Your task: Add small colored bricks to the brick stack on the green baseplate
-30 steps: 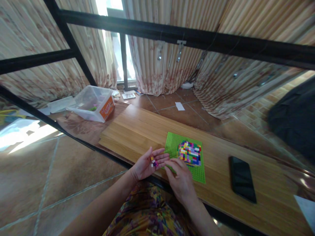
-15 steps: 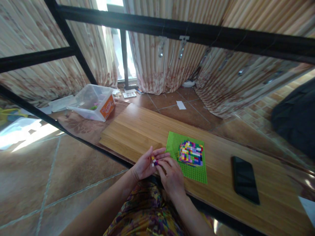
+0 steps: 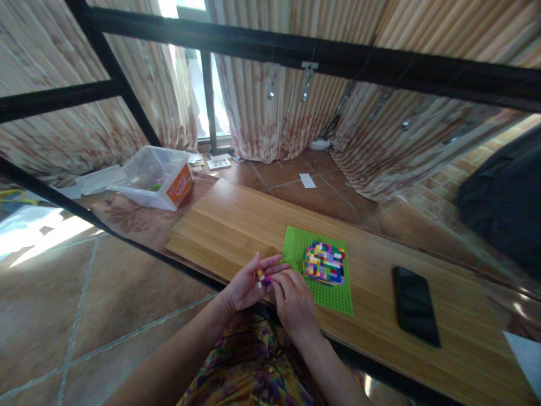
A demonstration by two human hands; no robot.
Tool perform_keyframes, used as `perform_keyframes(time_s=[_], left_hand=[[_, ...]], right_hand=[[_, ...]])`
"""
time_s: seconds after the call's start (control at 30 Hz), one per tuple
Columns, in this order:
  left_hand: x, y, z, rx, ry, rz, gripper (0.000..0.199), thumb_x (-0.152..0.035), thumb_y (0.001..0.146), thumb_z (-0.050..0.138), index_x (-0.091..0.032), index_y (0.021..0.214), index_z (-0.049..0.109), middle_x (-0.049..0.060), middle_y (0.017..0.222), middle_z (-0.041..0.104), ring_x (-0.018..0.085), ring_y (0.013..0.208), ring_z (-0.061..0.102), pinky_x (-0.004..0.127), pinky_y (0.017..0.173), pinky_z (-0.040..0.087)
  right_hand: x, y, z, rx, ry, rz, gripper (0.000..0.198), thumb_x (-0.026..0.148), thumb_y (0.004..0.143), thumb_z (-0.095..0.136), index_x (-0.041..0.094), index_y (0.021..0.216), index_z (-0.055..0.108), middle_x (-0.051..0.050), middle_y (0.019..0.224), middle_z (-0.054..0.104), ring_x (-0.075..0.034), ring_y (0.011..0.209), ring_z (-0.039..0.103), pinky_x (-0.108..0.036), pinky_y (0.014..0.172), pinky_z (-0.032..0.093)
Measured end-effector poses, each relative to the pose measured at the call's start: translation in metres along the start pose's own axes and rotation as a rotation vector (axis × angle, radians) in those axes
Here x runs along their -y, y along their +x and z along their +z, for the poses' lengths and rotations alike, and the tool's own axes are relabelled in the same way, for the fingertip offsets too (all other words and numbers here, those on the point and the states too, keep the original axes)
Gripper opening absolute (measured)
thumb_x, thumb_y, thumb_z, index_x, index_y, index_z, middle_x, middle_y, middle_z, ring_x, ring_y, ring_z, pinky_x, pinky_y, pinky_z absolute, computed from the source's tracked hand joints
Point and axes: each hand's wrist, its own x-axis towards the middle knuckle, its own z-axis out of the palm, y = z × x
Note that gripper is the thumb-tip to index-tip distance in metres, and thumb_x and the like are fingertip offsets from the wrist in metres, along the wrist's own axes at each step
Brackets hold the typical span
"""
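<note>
Bricks (image 3: 261,278), too small to count surely, lay in the left hand (image 3: 245,288), open and palm up. The right hand (image 3: 296,307) curled its fingers beside a pink one; whether it gripped that could not be told. Nearby, a blocky multicolored stack (image 3: 324,264) stood on a studded green baseplate (image 3: 333,301) atop a wood-grained table (image 3: 236,214).

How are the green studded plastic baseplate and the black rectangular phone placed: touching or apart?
Apart. The head view shows brown wooden tabletop between the green studded baseplate and the black phone.
</note>
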Motion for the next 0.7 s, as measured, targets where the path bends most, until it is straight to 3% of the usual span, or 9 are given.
perform_keyframes(time_s=[0.17,0.4,0.53,0.7], left_hand=[[0.001,0.000,-0.001,0.019,-0.005,0.011,0.050,-0.041,0.095,0.032,-0.007,0.127,0.049,0.019,0.120,0.060,0.022,0.106,0.061,0.033,0.094,0.041],[0.002,0.000,-0.003,0.014,0.018,-0.003,0.049,-0.042,0.095,0.032,-0.009,0.127,0.050,0.019,0.123,0.059,0.023,0.110,0.059,0.035,0.096,0.041],[0.002,0.000,0.000,-0.017,0.028,0.000,0.049,-0.042,0.094,0.033,-0.008,0.125,0.051,0.020,0.123,0.059,0.024,0.109,0.060,0.035,0.095,0.041],[0.002,-0.001,0.002,-0.031,0.035,-0.002,0.049,-0.042,0.094,0.035,-0.009,0.125,0.052,0.020,0.123,0.059,0.024,0.109,0.060,0.036,0.096,0.041]], right_hand=[[-0.008,0.005,-0.031,-0.076,-0.026,0.005,0.023,0.024,0.093,0.042,0.021,0.092,0.064,-0.007,0.096,0.062,-0.019,0.092,0.056,-0.035,0.083,0.046],[-0.064,0.018,-0.086,-0.258,-0.235,0.134,0.026,0.032,0.092,0.043,0.018,0.093,0.066,-0.010,0.097,0.062,-0.022,0.092,0.057,-0.040,0.085,0.046],[-0.087,0.024,-0.092,-0.216,-0.312,0.126,0.029,0.031,0.091,0.042,0.017,0.090,0.067,-0.011,0.096,0.061,-0.023,0.094,0.055,-0.039,0.085,0.045],[-0.094,0.028,-0.085,-0.154,-0.312,0.091,0.029,0.033,0.090,0.044,0.018,0.090,0.069,-0.010,0.099,0.059,-0.023,0.095,0.053,-0.038,0.086,0.045]])
